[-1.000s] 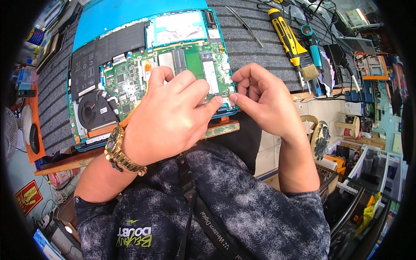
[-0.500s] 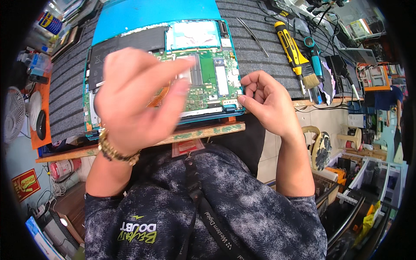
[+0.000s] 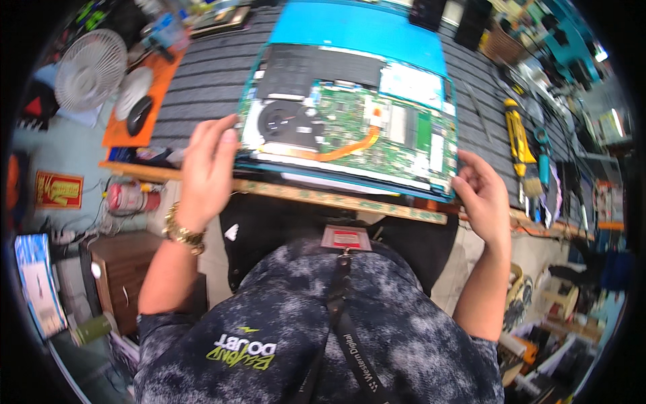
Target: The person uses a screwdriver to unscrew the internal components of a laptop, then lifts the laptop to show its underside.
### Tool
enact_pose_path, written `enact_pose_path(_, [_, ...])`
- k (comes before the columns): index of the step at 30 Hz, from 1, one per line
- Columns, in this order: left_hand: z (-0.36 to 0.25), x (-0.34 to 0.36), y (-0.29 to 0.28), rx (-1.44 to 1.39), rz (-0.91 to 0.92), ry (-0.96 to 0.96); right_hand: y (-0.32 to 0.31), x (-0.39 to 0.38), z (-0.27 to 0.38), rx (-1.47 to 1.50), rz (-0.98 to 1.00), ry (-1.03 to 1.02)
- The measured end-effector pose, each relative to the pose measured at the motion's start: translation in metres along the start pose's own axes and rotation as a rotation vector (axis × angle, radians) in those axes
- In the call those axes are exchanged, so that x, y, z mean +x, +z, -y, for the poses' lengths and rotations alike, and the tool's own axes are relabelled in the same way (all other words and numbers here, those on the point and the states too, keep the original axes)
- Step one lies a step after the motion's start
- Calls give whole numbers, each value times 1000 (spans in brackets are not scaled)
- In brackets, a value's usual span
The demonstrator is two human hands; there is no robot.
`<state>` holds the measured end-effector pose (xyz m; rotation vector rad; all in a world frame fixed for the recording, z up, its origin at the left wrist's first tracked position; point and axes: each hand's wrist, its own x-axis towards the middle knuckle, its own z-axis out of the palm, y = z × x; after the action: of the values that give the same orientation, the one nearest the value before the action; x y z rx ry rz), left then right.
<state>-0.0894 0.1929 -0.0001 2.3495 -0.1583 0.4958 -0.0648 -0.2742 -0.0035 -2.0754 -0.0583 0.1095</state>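
Observation:
An opened-up laptop (image 3: 250, 101) lies on the bench with its insides facing up. Its green circuit board (image 3: 343, 108), black fan (image 3: 289, 126), copper heat pipe (image 3: 353, 147) and black battery (image 3: 289, 71) are all exposed. Beyond them stretches the bright blue lid (image 3: 356, 25). My left hand (image 3: 207, 165) grips the laptop's left edge near the fan, thumb and fingers close together. At the near right corner, my right hand (image 3: 486, 198) pinches the edge, with its fingertips partly hidden.
A ridged grey mat (image 3: 195, 87) covers the wooden bench (image 3: 336, 200). Right of the laptop lie tweezers (image 3: 479, 108), a yellow-black screwdriver (image 3: 517, 138), a brush (image 3: 531, 183) and a teal tool (image 3: 543, 145). A white fan (image 3: 91, 69) and a black mouse (image 3: 139, 116) are at the left.
My left hand has come down from above the circuit board to the laptop's left edge, uncovering the fan and heat pipe. My right hand stays at the right corner. The view has shifted left.

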Motion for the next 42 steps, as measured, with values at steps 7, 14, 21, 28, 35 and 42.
enact_pose_path(7, [1, -26, 3, -62, -81, -131, 4, 0, 12, 35, 19, 69])
enact_pose_path(14, [-34, -71, -7, -253, 83, -146, -29, 15, -12, -72, -50, 134])
enact_pose_path(21, [-20, -90, -3, -579, 252, -485, 6, 3, 37, -234, -282, -247])
enact_pose_path(28, [-4, -89, 14, -825, 418, -653, 139, -18, 139, -269, 449, -667])
enact_pose_path(35, [2, -89, 20, -929, 412, -653, 184, 0, 153, -374, 579, -753])
enact_pose_path(42, [10, -89, 23, -980, 426, -650, 195, 1, 159, -455, 617, -702])
